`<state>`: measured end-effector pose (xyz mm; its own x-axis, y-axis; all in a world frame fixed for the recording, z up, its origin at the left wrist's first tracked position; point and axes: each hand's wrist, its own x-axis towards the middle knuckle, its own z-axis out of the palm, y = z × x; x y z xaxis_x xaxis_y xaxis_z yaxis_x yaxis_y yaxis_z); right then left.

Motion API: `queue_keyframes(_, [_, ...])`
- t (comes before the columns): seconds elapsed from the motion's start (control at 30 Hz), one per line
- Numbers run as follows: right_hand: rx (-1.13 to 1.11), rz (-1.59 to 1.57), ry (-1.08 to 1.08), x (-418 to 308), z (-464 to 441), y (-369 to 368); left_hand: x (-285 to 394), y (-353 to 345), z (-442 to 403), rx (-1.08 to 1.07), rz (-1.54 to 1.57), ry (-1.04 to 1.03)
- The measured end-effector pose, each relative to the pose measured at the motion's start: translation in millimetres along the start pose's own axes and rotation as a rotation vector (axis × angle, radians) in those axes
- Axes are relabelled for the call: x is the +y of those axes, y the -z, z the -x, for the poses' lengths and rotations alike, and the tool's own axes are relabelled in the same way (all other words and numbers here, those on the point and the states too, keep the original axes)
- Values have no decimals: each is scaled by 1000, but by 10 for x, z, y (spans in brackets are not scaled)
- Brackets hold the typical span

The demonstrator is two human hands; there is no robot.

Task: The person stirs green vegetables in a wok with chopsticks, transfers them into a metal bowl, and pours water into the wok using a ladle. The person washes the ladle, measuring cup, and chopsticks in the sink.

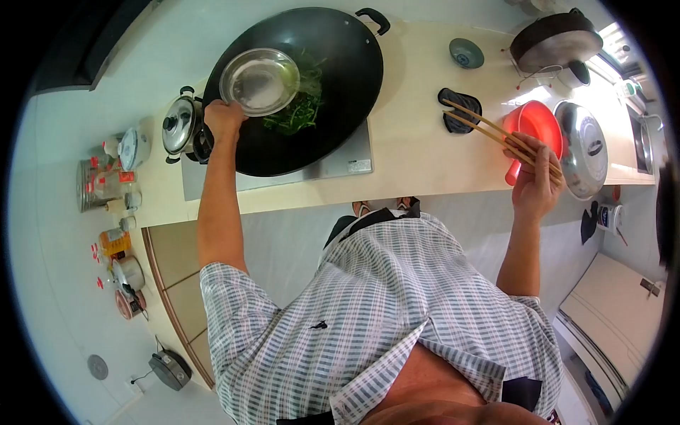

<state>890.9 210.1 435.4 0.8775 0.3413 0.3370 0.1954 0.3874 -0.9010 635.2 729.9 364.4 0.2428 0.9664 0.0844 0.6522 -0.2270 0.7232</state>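
Note:
My left hand grips the near rim of a shiny round bowl, held over the left part of a large black wok. Leafy greens lie in the wok beside the bowl, and the bowl hides part of them. Whether the bowl touches the wok, I cannot tell. My right hand is closed around a pair of wooden chopsticks, their tips pointing up and left. Those tips are above a black cloth or mitt on the counter. Just behind this hand is a red plastic basin with a handle.
A lidded steel pot stands left of the wok, near the cooktop. Further right are a small green bowl, a dark pan on a rack, and a large metal lid. Jars and bottles line the left counter.

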Motion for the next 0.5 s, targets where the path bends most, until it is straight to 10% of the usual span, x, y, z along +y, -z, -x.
queue_keyframes(0.27, [-19,26,11,-24,-20,-5,71,-185,-60,-199,564,368])
queue_keyframes(0.5, [-5,35,-8,-26,6,-11,330,-57,-116,-494,284,465])
